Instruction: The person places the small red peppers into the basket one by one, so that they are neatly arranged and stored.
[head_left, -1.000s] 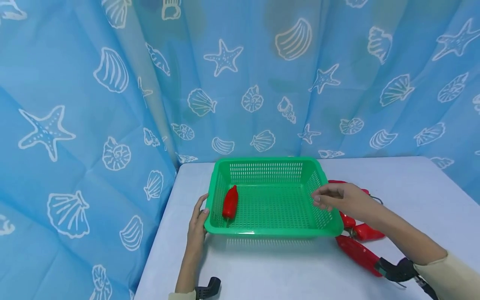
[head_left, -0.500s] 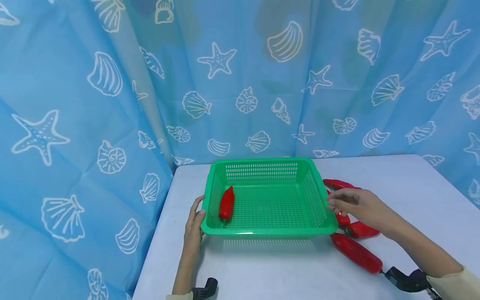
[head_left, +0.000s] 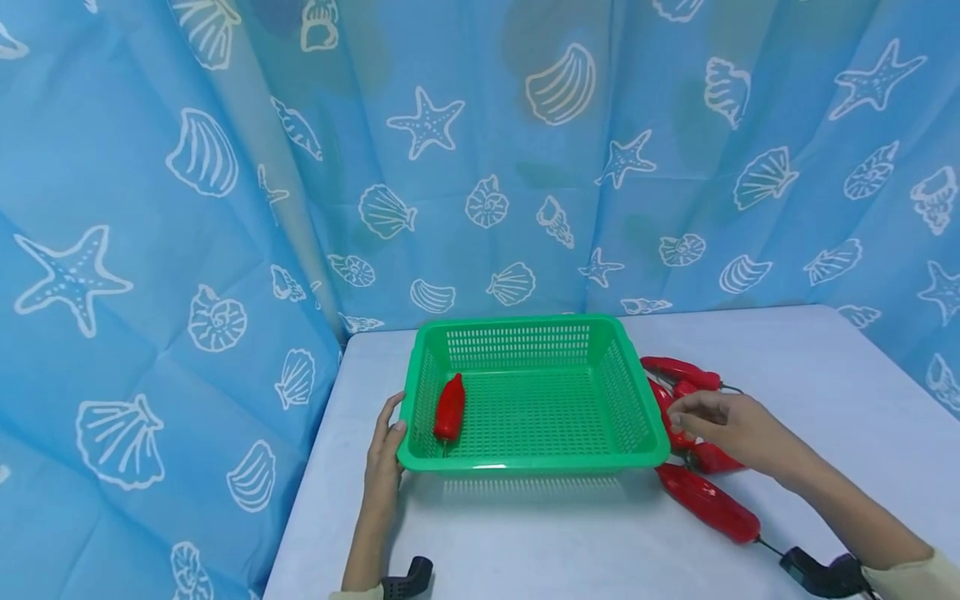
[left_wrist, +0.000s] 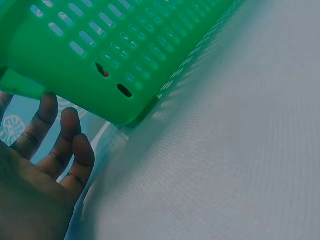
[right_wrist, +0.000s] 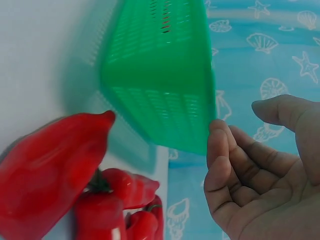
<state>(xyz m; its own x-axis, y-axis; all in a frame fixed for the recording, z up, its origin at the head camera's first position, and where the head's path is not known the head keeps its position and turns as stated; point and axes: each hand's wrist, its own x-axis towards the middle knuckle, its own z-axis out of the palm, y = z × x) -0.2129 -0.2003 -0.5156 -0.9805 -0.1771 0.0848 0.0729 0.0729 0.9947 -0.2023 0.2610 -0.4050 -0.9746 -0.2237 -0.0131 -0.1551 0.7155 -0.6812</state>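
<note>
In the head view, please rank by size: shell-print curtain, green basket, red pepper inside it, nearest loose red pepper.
Shell-print curtain
Green basket
Nearest loose red pepper
Red pepper inside basket
Nearness may exaggerate the peppers' difference.

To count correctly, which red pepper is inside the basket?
The pepper at the left end of the green basket; the other peppers lie outside, to its right.

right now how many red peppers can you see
6 visible: one red pepper inside the green basket, left side; five more peppers on the table to its right, front to back; the right hand may hide others.
</note>
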